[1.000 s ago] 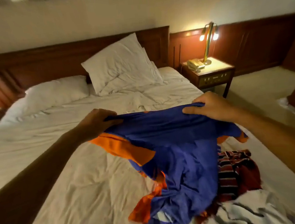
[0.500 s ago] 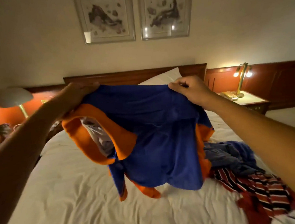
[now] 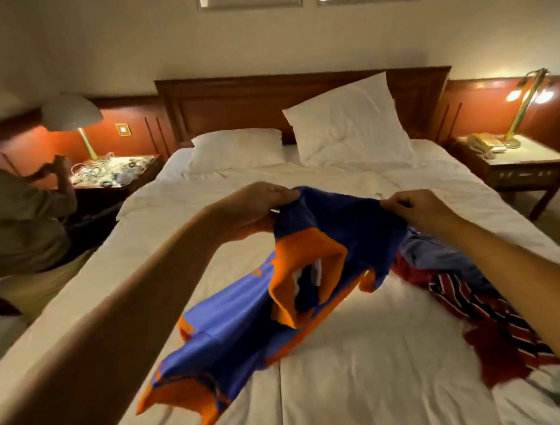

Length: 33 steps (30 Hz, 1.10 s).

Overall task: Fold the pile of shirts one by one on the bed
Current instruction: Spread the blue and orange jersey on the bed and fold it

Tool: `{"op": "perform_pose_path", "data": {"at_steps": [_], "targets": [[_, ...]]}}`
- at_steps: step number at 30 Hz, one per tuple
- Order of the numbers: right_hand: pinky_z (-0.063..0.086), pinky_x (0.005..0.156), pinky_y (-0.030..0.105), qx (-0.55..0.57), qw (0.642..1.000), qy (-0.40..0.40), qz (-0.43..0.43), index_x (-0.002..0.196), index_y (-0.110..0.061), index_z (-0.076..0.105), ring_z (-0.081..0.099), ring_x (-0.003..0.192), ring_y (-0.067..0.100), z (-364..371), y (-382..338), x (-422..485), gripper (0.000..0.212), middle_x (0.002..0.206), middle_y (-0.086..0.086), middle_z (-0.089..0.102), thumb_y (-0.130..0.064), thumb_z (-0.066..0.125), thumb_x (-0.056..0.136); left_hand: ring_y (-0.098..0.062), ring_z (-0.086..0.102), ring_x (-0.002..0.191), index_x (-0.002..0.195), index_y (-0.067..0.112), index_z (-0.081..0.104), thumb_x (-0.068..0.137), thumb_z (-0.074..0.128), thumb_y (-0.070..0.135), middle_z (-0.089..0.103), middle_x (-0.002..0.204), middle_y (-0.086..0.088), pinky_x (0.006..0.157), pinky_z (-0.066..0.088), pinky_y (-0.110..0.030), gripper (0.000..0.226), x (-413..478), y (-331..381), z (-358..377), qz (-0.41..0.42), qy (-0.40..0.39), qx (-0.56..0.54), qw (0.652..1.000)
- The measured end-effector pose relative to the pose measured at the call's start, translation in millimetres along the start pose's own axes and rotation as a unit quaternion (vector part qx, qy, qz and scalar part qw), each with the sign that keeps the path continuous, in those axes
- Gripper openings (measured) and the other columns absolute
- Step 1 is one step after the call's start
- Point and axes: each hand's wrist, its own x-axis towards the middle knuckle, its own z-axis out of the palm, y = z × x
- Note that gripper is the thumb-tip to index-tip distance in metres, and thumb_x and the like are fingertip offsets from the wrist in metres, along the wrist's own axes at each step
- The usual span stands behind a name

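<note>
A blue shirt with orange trim (image 3: 240,326) hangs in the air over the white bed (image 3: 368,373). My left hand (image 3: 255,211) grips its upper edge on the left, and my right hand (image 3: 419,209) pinches the same edge on the right. The shirt's lower part swings out toward the near left, its orange sleeve opening facing me. On the right side of the bed lies the pile of shirts (image 3: 473,301): a pale blue one, then a red one with dark and white stripes, partly behind my right forearm.
Two white pillows (image 3: 349,126) lean at the wooden headboard. A nightstand with cables and a lamp (image 3: 114,171) stands on the left, where a person (image 3: 14,219) bends beside the bed. Another nightstand with a phone and a lit lamp (image 3: 515,160) is on the right.
I lifted the blue shirt off the pile and up high, then brought it down lower over the bed. Its bottom now swings toward the near left. Both hands kept their grip.
</note>
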Motion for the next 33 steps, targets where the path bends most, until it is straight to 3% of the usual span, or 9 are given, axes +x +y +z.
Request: {"op": "perform_pose_path", "data": {"at_steps": [4,7,12,17,19,22,27,30,33], "targets": [[0.054,0.078,0.032,-0.007,0.997,-0.015,0.076,0.103,-0.002,0.074,0.066,0.083,0.015,29.4,101.3,-41.4,0.035,0.092,0.009,0.073,-0.034,0.059,0.098,-0.021,0.071,0.089,0.104,0.01,0.066,0.104,0.05,0.016,0.073,0.102,-0.008,0.079,0.06,-0.03,0.017,45.3,-123.0,55.4,-0.063,-0.066,-0.005,0.996],[0.049,0.061,0.011,-0.002,0.993,-0.044,0.107,0.097,-0.001,0.069,0.066,0.068,0.0,83.2,153.6,-78.9,0.021,0.086,0.01,0.07,-0.014,0.054,0.101,-0.015,0.064,0.078,0.097,0.017,0.065,0.102,0.055,0.017,0.069,0.092,-0.002,0.064,0.052,-0.021,0.011,59.8,-233.8,75.3,-0.113,-0.049,0.069,0.99],[0.044,0.084,0.01,-0.066,0.993,-0.094,0.016,0.095,-0.012,0.076,0.062,0.087,-0.009,214.6,211.6,-134.2,0.011,0.089,-0.012,0.07,-0.022,0.072,0.09,0.005,0.06,0.082,0.1,0.023,0.068,0.084,0.078,0.027,0.067,0.085,0.017,0.082,0.051,-0.019,0.02,33.6,-405.5,51.6,-0.04,-0.043,0.253,0.966],[0.042,0.101,0.031,-0.192,0.968,-0.137,-0.09,0.121,-0.031,0.068,0.058,0.11,0.013,335.4,223.3,-162.6,0.084,0.115,-0.006,0.063,-0.09,0.029,0.076,0.014,0.049,0.118,0.121,0.022,0.065,0.081,0.08,0.006,0.058,0.123,0.032,0.098,0.038,-0.01,0.045,12.5,-492.4,25.3,0.049,-0.007,0.267,0.962],[0.041,0.1,0.038,-0.247,0.961,-0.107,-0.059,0.126,-0.034,0.064,0.055,0.113,0.021,371.4,218.4,-165.2,0.101,0.117,-0.003,0.059,-0.096,0.013,0.066,-0.003,0.043,0.125,0.127,0.031,0.063,0.081,0.082,0.028,0.051,0.132,0.016,0.107,0.035,-0.025,0.05,17.2,-507.0,21.7,0.084,0.06,0.329,0.939],[0.038,0.097,0.04,-0.297,0.952,-0.069,-0.003,0.116,-0.034,0.065,0.049,0.115,0.023,410.3,219.6,-168.9,0.1,0.115,-0.002,0.054,-0.1,0.018,0.056,-0.01,0.053,0.098,0.095,0.031,0.078,0.078,0.056,0.062,0.063,0.101,0.009,0.089,0.041,-0.031,0.041,20.4,-508.4,27.4,0.133,0.071,0.407,0.901],[0.044,0.083,0.04,-0.165,0.985,-0.012,-0.041,0.085,-0.022,0.073,0.056,0.093,0.018,418.8,231.8,-175.1,0.018,0.094,-0.004,0.061,-0.04,0.073,0.085,-0.002,0.063,0.078,0.077,0.032,0.071,0.091,0.07,0.031,0.069,0.079,0.015,0.071,0.045,-0.022,0.014,11.8,-490.7,31.7,0.141,0.059,0.346,0.926],[0.046,0.075,0.035,0.017,0.999,0.037,-0.004,0.081,-0.011,0.067,0.055,0.074,0.001,385.7,215.4,-177.4,0.012,0.077,-0.002,0.064,-0.013,0.067,0.093,-0.001,0.058,0.064,0.073,0.029,0.069,0.094,0.068,0.019,0.067,0.07,0.011,0.063,0.043,-0.025,0.024,-3.6,-459.0,25.5,0.115,0.045,0.341,0.932],[0.047,0.082,0.035,0.073,0.994,0.069,0.037,0.096,-0.002,0.065,0.06,0.09,0.017,336.8,171.7,-187.5,0.022,0.092,0.009,0.068,-0.017,0.051,0.104,0.001,0.048,0.058,0.067,0.041,0.065,0.097,0.064,0.026,0.057,0.06,0.018,0.06,0.037,-0.023,0.034,-24.8,-406.7,24.7,0.157,0.074,0.329,0.928]]}}
